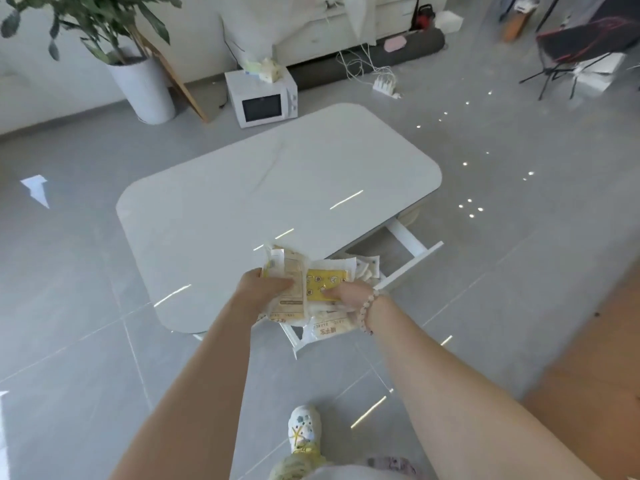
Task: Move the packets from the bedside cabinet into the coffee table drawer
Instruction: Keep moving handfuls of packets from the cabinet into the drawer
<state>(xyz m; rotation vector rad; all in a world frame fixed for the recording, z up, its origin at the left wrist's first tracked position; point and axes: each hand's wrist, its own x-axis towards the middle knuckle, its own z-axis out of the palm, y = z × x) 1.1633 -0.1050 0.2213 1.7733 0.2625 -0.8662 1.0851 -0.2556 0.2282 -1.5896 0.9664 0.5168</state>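
My left hand grips a bundle of cream and yellow packets over the near edge of the white coffee table. My right hand, with a bead bracelet on its wrist, holds a yellow packet just above the open drawer. The white drawer is pulled out from the table's near right side. More cream packets lie inside it, partly hidden under my hands. The bedside cabinet is out of view.
A white microwave stands on the grey floor beyond the table, with a potted plant to its left. A power strip and cables lie at the back right, near a black folding chair. My shoe is below.
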